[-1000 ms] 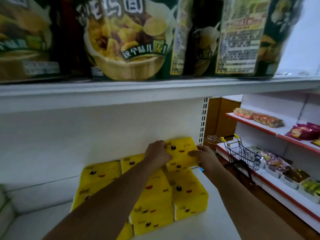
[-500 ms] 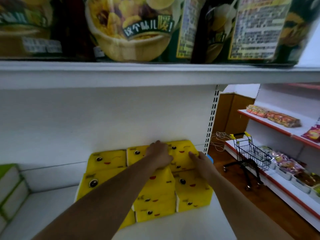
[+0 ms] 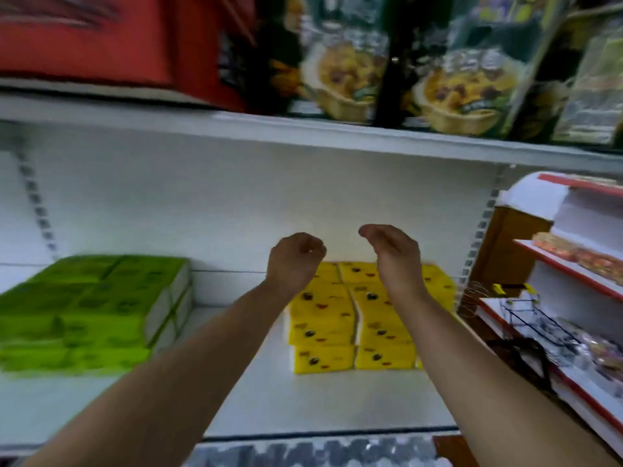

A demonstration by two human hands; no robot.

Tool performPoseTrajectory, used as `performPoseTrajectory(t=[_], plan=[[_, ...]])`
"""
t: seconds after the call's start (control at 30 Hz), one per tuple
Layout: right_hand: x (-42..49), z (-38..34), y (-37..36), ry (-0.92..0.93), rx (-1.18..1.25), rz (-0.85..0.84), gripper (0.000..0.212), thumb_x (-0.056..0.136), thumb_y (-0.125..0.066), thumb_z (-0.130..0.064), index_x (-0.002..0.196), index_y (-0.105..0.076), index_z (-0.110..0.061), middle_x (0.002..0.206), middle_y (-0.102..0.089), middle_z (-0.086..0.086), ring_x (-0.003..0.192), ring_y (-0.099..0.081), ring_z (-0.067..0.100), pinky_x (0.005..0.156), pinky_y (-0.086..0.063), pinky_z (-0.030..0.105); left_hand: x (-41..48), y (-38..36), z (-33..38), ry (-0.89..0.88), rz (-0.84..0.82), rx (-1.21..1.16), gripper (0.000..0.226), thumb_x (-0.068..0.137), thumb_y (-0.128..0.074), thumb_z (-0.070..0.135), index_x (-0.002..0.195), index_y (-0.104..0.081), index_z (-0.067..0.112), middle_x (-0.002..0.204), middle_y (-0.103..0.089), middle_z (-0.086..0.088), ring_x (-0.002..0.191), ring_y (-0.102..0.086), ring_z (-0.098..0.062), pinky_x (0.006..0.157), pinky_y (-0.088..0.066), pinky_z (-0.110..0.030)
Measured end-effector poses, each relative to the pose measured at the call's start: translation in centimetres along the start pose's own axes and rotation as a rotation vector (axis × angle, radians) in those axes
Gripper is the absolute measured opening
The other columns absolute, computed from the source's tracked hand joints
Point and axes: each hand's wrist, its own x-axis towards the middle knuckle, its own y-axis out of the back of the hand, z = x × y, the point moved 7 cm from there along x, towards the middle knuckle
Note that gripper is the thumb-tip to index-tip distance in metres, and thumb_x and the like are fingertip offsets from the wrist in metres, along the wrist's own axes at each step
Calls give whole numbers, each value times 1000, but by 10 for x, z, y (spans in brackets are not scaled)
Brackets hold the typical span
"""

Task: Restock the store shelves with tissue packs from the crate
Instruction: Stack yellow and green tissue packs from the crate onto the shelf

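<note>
Well, looks like a gap between packs right now. Left hand (image 3: 295, 261) loosely curled, right hand (image 3: 394, 254) relaxed open, both empty, hovering just above the yellow packs (image 3: 323, 318) stacked on the shelf (image 3: 337, 399) below. Green packs (image 3: 91, 308) well left of the left hand. Next, probably back to the crate, out of view, for another.

two hands (image 3: 294, 264) (image 3: 395, 261), one yellow tissue stack (image 3: 323, 318), one green stack (image 3: 84, 308)

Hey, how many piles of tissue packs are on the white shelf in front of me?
2. A green pile sits at the left of the shelf; a yellow pile right of centre, partly hidden behind the left hand and right hand.
</note>
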Motion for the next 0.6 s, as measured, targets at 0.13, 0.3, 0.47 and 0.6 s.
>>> performPoseTrajectory(t=[0.13, 0.3, 0.47, 0.6], plan=[[-74, -31, -134, -19, 46, -228, 13, 85, -60, -9, 90, -73, -8, 92, -70, 3, 92, -62, 13, 87, -45, 28, -59, 132, -62, 117, 164, -2, 13, 85, -61, 19, 92, -71, 15, 93, -69, -9, 90, -61, -20, 75, -44, -26], [-222, -58, -316, -133, 179, -595, 11, 87, -59, -6, 88, -68, -12, 60, -59, -15, 51, -51, -10, 57, -37, 11, -171, 310, -159, 323, 407, 140, 22, 84, -63, 25, 99, -72, 12, 96, -71, -13, 93, -65, -26, 75, -45, -31], [-392, -109, -453, -155, 250, -960, 15, 87, -60, -10, 78, -64, -21, 83, -66, 1, 81, -59, 10, 76, -45, 23, -303, 460, -230, 537, 641, 197, 20, 86, -61, 15, 103, -70, 7, 98, -71, -14, 93, -64, -25, 73, -42, -25], [-504, -145, -528, -190, 315, -1207, 11, 89, -58, -7, 92, -66, -12, 78, -63, -1, 75, -58, 12, 65, -44, 12, -405, 550, -273, 689, 844, 226, 23, 81, -63, 24, 99, -71, 10, 101, -70, -12, 98, -63, -26, 82, -49, -28]])
